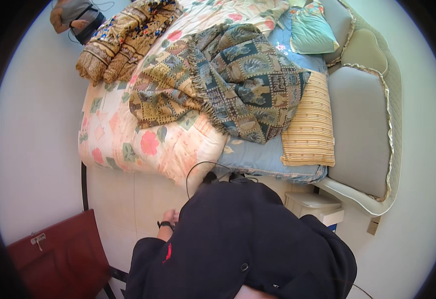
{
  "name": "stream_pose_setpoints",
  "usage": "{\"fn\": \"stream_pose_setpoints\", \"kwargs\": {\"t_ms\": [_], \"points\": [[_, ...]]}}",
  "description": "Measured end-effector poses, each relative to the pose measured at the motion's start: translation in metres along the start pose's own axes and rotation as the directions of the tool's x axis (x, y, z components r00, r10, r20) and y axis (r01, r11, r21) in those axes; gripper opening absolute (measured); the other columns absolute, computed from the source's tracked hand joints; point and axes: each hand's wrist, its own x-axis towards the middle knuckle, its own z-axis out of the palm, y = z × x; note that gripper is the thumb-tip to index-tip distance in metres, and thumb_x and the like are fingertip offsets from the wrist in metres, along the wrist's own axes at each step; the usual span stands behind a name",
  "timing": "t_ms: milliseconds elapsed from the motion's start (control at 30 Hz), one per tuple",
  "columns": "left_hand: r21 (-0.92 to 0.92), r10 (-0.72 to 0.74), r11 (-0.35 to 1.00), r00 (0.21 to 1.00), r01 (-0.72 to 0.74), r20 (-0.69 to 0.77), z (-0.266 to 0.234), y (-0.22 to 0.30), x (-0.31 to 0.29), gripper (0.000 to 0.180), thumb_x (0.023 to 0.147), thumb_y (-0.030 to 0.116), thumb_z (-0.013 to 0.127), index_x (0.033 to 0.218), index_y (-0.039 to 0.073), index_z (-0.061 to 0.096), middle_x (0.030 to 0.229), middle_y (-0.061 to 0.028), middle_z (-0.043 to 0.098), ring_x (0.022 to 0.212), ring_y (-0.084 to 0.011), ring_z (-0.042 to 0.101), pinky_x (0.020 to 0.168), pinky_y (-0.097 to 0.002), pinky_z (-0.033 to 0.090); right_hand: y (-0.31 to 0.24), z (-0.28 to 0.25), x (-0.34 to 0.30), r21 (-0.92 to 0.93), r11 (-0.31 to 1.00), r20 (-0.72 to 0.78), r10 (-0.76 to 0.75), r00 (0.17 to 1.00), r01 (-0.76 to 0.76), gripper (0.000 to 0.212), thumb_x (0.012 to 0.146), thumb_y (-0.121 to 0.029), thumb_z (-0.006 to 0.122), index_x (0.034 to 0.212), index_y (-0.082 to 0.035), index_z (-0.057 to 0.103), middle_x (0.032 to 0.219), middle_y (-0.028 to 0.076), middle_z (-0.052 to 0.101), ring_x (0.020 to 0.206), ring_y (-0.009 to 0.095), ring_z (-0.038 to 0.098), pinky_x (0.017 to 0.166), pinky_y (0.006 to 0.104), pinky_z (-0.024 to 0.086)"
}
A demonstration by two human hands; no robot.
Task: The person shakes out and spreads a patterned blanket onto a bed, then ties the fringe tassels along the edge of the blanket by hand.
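Left hand (170, 218): being held low at the person's side, over the pale floor (128, 199), a dark band at the wrist. Whether the fingers are apart or together cannot be told, as the hand is small and half hidden by the black sleeve (150, 259). Nothing is being gripped by it, as far as is shown.

Right hand: not being shown; hidden under the black garment.

Nearest things: a bed (258, 159) just ahead, being covered by a floral quilt (128, 144) in cream, pink and green. A fringed patchwork throw (243, 84) in teal and gold is lying bunched across the quilt, well apart from the hand. A second, brown-gold throw (120, 42) is lying folded at the far corner.

Step judged: standing at the bedside, nothing yet taken up; a reach forward across the quilt is judged to be called for before any cloth can be gripped.

Packages, labels, signs: none legible. A white lidded bin (315, 205) is standing beside the bed; a red-brown door (58, 254) with a metal latch is at lower left.

Also: striped yellow pillow (308, 124), teal cushion (310, 32), padded grey headboard (360, 134). Another person (76, 15) is partly in view at the far corner.
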Motion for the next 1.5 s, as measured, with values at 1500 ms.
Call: {"fn": "stream_pose_setpoints", "kwargs": {"t_ms": [1500], "points": [[-0.668,0.581,0.734,0.624,-0.124,0.522,0.180,0.423,-0.048,0.042,0.087,0.030,0.056,0.113,-0.001,0.046,0.109,-0.0123,0.053,0.096,-0.0225,0.056,0.078,-0.0340,0.050,-0.371,0.102,-0.072,0.016,0.669,0.196,-0.731,0.654,0.743,0.017,0.077,-0.012,0.052,0.076,0.005,0.055,0.068,0.019,0.056,0.065,0.026,0.057,0.062,0.0378,0.042]]}}
